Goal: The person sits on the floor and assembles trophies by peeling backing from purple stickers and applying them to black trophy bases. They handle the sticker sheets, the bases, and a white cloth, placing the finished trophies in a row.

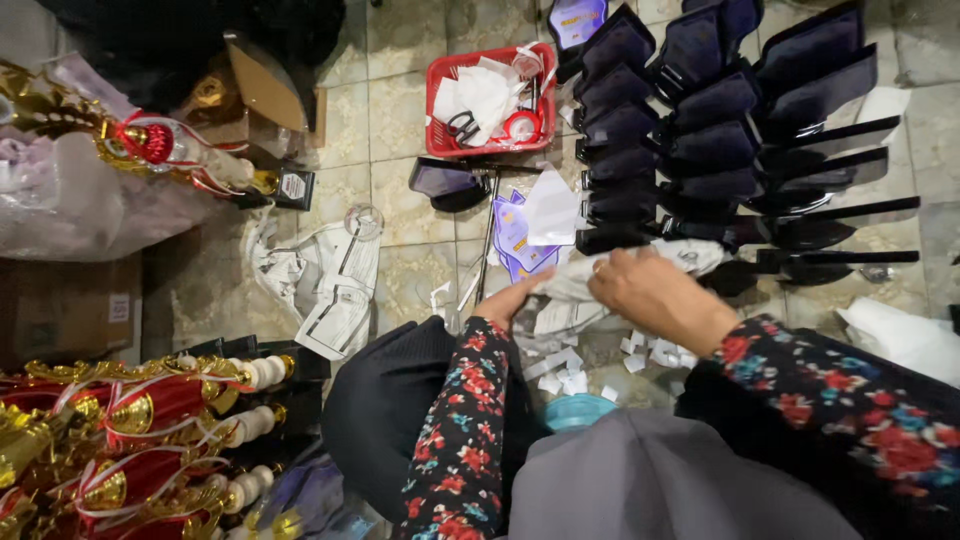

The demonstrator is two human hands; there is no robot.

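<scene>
The person sits on the tiled floor with both hands over a crumpled white sheet. The right hand rests on top of the sheet, fingers curled down onto it; whether this grip is closed around the sheet or only pressing on it cannot be told. The left hand lies flat and open, fingertips touching the sheet's near-left edge.

Beyond the right hand, dark plaque bases stand in overlapping rows; judging by the filled rows, a large share of this batch appears laid out. Just beyond the left hand lie purple printed sheets and a white paper piece, apparently unused stock. Nearer the body than both hands, small white paper scraps litter the floor, suggesting much trimming or peeling is done. Further beyond the left hand, a red basket holds scissors and a tape roll. Far left of the left hand, red-and-gold trophies are stacked.
</scene>
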